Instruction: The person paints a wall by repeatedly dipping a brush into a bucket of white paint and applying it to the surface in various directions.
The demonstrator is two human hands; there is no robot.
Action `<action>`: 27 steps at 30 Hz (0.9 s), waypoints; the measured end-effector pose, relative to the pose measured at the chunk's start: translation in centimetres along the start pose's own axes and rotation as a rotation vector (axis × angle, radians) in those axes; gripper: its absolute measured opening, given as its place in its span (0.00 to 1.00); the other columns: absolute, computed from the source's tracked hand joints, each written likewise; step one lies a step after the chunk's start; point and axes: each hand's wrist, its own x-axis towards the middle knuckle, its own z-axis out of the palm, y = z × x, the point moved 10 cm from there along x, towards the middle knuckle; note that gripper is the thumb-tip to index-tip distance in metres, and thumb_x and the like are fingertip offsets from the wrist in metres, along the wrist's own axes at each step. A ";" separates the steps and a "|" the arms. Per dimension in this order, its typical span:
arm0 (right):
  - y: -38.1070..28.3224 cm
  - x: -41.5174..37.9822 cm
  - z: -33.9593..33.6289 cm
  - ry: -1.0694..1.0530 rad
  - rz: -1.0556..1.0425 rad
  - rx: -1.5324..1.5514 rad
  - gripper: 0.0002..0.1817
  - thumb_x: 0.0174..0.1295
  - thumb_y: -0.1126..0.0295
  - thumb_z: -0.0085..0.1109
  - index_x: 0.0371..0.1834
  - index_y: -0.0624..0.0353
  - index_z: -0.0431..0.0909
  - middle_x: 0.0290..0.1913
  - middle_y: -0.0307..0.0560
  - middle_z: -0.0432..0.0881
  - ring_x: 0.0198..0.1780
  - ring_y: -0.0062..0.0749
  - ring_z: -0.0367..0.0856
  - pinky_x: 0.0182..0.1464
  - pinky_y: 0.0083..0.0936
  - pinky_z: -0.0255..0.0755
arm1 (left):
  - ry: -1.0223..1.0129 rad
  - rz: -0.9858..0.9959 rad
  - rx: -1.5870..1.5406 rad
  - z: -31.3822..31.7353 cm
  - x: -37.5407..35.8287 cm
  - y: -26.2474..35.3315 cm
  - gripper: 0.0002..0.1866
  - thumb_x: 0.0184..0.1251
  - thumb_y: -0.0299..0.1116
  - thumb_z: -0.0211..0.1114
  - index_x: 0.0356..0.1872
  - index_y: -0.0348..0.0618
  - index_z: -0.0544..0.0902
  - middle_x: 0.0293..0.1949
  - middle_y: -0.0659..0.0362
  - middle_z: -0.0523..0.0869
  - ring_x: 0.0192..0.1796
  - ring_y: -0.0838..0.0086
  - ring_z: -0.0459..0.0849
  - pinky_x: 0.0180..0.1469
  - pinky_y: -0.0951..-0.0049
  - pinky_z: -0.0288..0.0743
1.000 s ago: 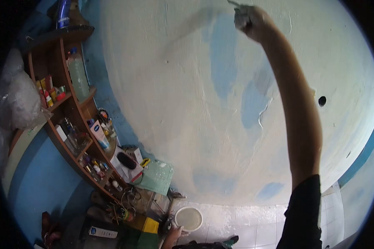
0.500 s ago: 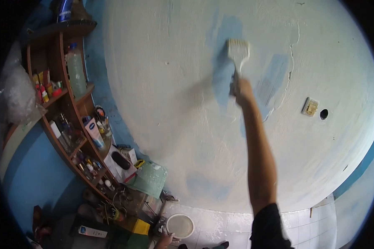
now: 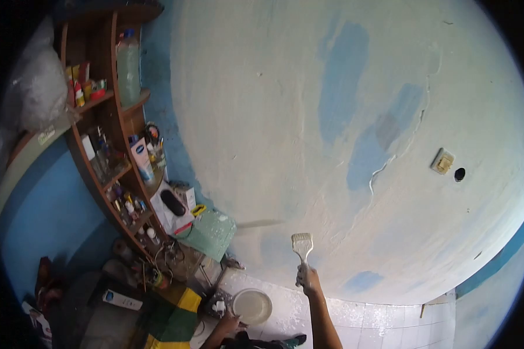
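Note:
My right hand [image 3: 310, 279] is closed round the handle of a wide white paintbrush [image 3: 302, 244], its bristles pointing up, in front of the lower wall. Low in the view, my left hand [image 3: 230, 321] grips the rim of a round pale bucket [image 3: 252, 306] with whitish liquid inside. Ahead stands a wall [image 3: 244, 145] coated mostly in off-white, with several blue patches [image 3: 344, 81] showing through and a raised crack line running down on the right.
A curved wooden shelf unit [image 3: 117, 99] with bottles and small items stands at left. Beside it is a green board [image 3: 212, 232]. A switch [image 3: 442, 161] and a dark hole [image 3: 460, 174] are on the wall. White splashes mark the tiled floor [image 3: 355, 326].
My right hand has brought the paintbrush down from the upper blue patch to low in front of the wall. My left hand stays at the bucket. The view has shifted slightly.

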 end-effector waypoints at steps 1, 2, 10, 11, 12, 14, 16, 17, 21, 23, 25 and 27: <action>0.1 -1.4 -0.3 0.008 -0.003 -0.059 0.17 0.60 0.53 0.48 0.27 0.58 0.69 0.15 0.35 0.64 0.13 0.21 0.64 0.15 0.21 0.61 | 0.041 0.072 0.164 1.7 -2.8 5.2 0.33 0.62 0.24 0.50 0.62 0.47 0.39 0.48 0.41 0.70 0.33 0.53 0.82 0.30 0.57 0.81; 1.3 -3.6 -0.8 0.018 0.022 -0.118 0.17 0.61 0.54 0.47 0.27 0.58 0.69 0.15 0.35 0.64 0.13 0.20 0.64 0.14 0.20 0.61 | 0.047 0.120 0.320 0.8 -2.0 4.4 0.31 0.62 0.25 0.51 0.61 0.41 0.44 0.47 0.41 0.71 0.33 0.55 0.82 0.30 0.60 0.82; -3.3 -12.1 0.4 -0.161 0.094 -0.331 0.18 0.65 0.56 0.44 0.28 0.60 0.70 0.12 0.32 0.61 0.12 0.15 0.59 0.14 0.16 0.57 | 0.022 0.038 0.034 3.2 -2.4 7.1 0.38 0.61 0.22 0.51 0.65 0.49 0.37 0.53 0.43 0.65 0.37 0.59 0.81 0.36 0.64 0.82; -3.1 -12.2 0.1 -0.165 0.079 -0.346 0.18 0.64 0.55 0.44 0.27 0.60 0.69 0.12 0.32 0.61 0.13 0.16 0.59 0.15 0.16 0.58 | 0.011 0.033 0.028 3.6 -2.2 7.5 0.38 0.62 0.21 0.50 0.65 0.52 0.36 0.53 0.43 0.65 0.36 0.59 0.81 0.36 0.63 0.82; -2.9 -12.4 -0.1 -0.170 0.062 -0.359 0.19 0.64 0.55 0.44 0.27 0.60 0.69 0.12 0.32 0.61 0.13 0.16 0.60 0.15 0.16 0.58 | 0.025 0.072 0.013 3.7 -2.1 8.1 0.37 0.62 0.21 0.49 0.65 0.54 0.37 0.53 0.43 0.65 0.34 0.60 0.82 0.35 0.63 0.82; -2.6 -12.6 -0.5 -0.148 0.037 -0.385 0.19 0.64 0.55 0.44 0.26 0.60 0.69 0.12 0.33 0.62 0.14 0.16 0.60 0.16 0.15 0.58 | 0.029 0.060 0.024 3.4 -1.4 7.7 0.37 0.62 0.21 0.49 0.65 0.54 0.37 0.53 0.43 0.65 0.36 0.60 0.82 0.36 0.63 0.82; -2.5 -12.6 -0.3 -0.130 0.013 -0.381 0.19 0.64 0.55 0.44 0.25 0.60 0.69 0.13 0.33 0.63 0.14 0.16 0.60 0.16 0.15 0.57 | 0.042 0.079 0.017 3.1 -1.2 8.4 0.36 0.62 0.21 0.49 0.65 0.53 0.38 0.53 0.43 0.65 0.38 0.59 0.81 0.37 0.62 0.82; -2.8 -12.8 0.0 -0.106 -0.027 -0.361 0.18 0.65 0.55 0.43 0.27 0.59 0.68 0.12 0.30 0.58 0.12 0.14 0.55 0.16 0.15 0.56 | 0.052 0.102 0.001 2.9 -1.2 8.9 0.36 0.62 0.21 0.50 0.65 0.52 0.38 0.53 0.43 0.65 0.40 0.58 0.81 0.37 0.62 0.81; -4.5 -12.3 1.8 -0.047 -0.135 -0.151 0.20 0.64 0.52 0.43 0.29 0.59 0.69 0.12 0.29 0.56 0.12 0.14 0.53 0.16 0.16 0.55 | 0.085 0.110 0.006 1.2 -1.6 7.7 0.36 0.62 0.22 0.50 0.64 0.51 0.39 0.54 0.43 0.65 0.43 0.57 0.79 0.37 0.63 0.81; -6.7 -11.8 3.3 -0.049 -0.220 -0.065 0.20 0.64 0.51 0.43 0.29 0.59 0.69 0.13 0.29 0.57 0.13 0.14 0.54 0.16 0.16 0.55 | 0.118 0.052 -0.074 0.4 -2.6 6.6 0.34 0.63 0.23 0.50 0.64 0.51 0.39 0.54 0.44 0.66 0.42 0.58 0.79 0.37 0.63 0.81; -10.6 -10.7 5.6 -0.057 -0.312 -0.067 0.19 0.64 0.53 0.42 0.32 0.60 0.70 0.14 0.30 0.58 0.14 0.14 0.56 0.16 0.15 0.55 | 0.089 0.268 0.220 -0.5 -3.2 6.2 0.34 0.63 0.23 0.49 0.63 0.52 0.39 0.53 0.45 0.66 0.41 0.59 0.79 0.36 0.62 0.81; -15.2 -9.2 8.3 -0.069 -0.420 -0.020 0.19 0.65 0.54 0.42 0.33 0.60 0.70 0.14 0.30 0.58 0.14 0.14 0.56 0.16 0.15 0.55 | 0.115 0.396 0.423 -0.4 -4.7 7.9 0.33 0.63 0.23 0.49 0.63 0.54 0.40 0.54 0.46 0.65 0.39 0.60 0.79 0.36 0.61 0.81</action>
